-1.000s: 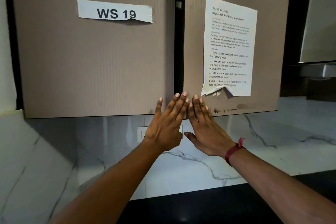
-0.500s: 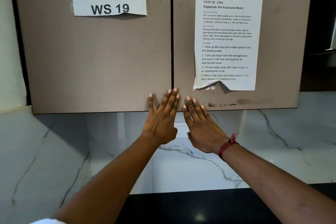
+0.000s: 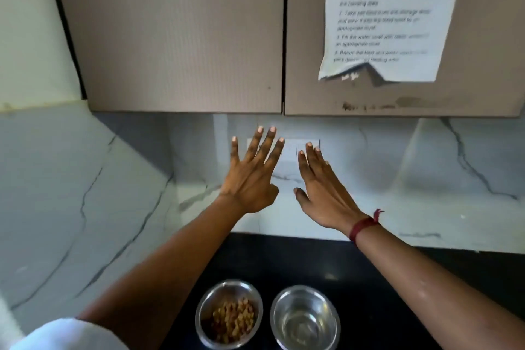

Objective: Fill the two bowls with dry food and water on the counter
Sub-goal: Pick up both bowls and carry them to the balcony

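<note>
Your left hand (image 3: pixel 250 179) and right hand (image 3: pixel 324 193) are raised, fingers spread, holding nothing. Food bowl (image 3: pixel 229 314) and water bowl (image 3: pixel 305 318) sit nearer, below them, on the counter (image 3: pixel 369 278).

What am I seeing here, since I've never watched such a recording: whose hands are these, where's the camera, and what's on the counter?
No machine here: a person wears one camera on the head, looking forward and down at their own arms. The left hand and right hand are raised before the marble wall, fingers straight, holding nothing. On the black counter stand two steel bowls side by side: the left bowl holds dry food, the right bowl seems to hold clear water. A printed sheet hangs on the cabinet door; its text is blurred.
</note>
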